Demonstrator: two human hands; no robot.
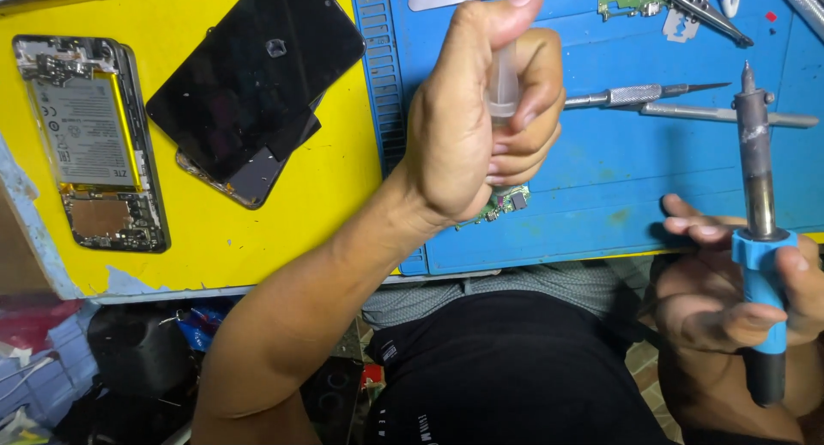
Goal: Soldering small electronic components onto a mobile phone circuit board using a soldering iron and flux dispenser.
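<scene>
Left hand (468, 127) is clenching an upright clear syringe (503, 89) directly above the small circuit board (506, 202); right hand (738, 290) is gripping the soldering iron (757, 179), tip up, well apart.

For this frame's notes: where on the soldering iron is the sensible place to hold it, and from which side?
Grip the soldering iron by its blue handle, as the right hand does, wrapping it from the side well below the collar. The bare metal barrel and tip point up and away from the body, so fingers should stay off that end; whether it is hot cannot be told.
</scene>
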